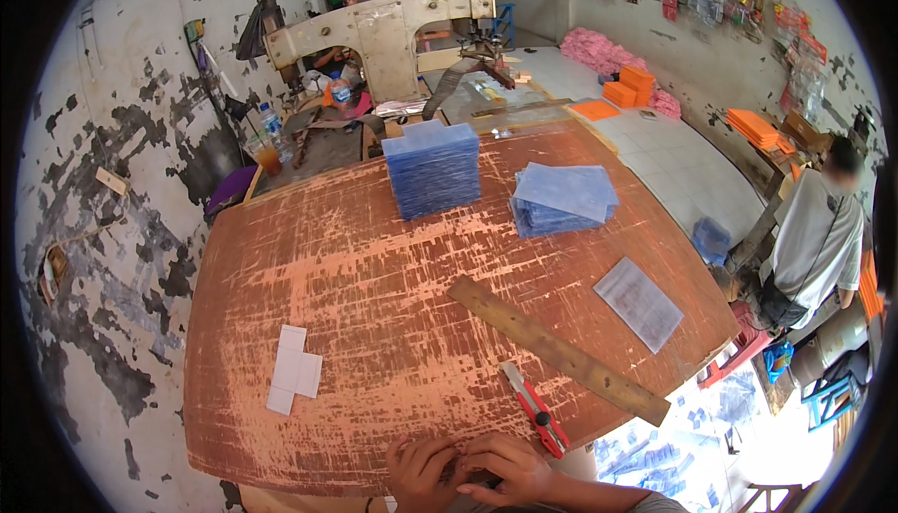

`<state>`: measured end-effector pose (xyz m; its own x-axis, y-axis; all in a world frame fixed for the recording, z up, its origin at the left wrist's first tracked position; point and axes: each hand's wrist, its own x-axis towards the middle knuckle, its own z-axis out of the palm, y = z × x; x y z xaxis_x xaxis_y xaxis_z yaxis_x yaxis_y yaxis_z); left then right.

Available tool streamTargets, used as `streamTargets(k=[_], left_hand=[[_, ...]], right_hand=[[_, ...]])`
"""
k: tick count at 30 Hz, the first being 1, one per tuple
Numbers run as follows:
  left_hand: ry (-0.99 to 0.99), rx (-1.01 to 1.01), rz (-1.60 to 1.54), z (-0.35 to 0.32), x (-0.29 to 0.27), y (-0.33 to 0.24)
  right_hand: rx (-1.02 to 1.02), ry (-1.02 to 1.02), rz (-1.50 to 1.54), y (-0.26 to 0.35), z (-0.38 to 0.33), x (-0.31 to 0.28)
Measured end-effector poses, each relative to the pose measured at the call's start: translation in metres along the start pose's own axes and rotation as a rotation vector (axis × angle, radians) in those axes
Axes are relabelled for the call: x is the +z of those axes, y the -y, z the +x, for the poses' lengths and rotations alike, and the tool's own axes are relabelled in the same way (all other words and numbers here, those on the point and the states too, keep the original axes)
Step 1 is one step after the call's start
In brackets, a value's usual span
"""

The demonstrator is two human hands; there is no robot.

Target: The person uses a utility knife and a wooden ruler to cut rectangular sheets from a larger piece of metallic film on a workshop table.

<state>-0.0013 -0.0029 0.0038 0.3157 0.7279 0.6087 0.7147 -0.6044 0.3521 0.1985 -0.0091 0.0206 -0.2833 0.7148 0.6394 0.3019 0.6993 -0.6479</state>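
At the near edge of the scratched red-brown table (374,317), my left hand (423,474) and my right hand (505,471) meet with curled fingers. Whatever lies between them, if anything, is hidden. A red utility knife (535,410) with its blade showing lies just beyond my right hand. Past the knife, a worn wooden ruler (552,349) lies slantwise. A white cross-shaped paper piece (293,373) rests to the left. One translucent bluish sheet (639,304) lies flat at the right.
A tall block of blue sheets (434,174) and a lower, uneven stack (564,202) stand on the table's far half. Behind them is a large beige machine arm (388,31). At the right, a person in a white shirt (814,242) stands near orange stacks (758,128).
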Motion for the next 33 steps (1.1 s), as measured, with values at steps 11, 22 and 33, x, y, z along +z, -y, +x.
streamTargets(k=[11,22,33], left_hand=[[-0.002,0.010,-0.053,-0.0046,0.0028,0.0041],[0.004,0.017,-0.002,-0.0063,0.0027,0.0045],[0.005,0.027,0.025,-0.0038,0.0015,0.0059]], right_hand=[[0.053,0.044,0.019,-0.0010,0.0008,0.0016],[0.074,0.064,0.014,-0.0013,-0.0024,0.0025],[0.047,0.067,-0.010,0.0013,0.0005,-0.0004]])
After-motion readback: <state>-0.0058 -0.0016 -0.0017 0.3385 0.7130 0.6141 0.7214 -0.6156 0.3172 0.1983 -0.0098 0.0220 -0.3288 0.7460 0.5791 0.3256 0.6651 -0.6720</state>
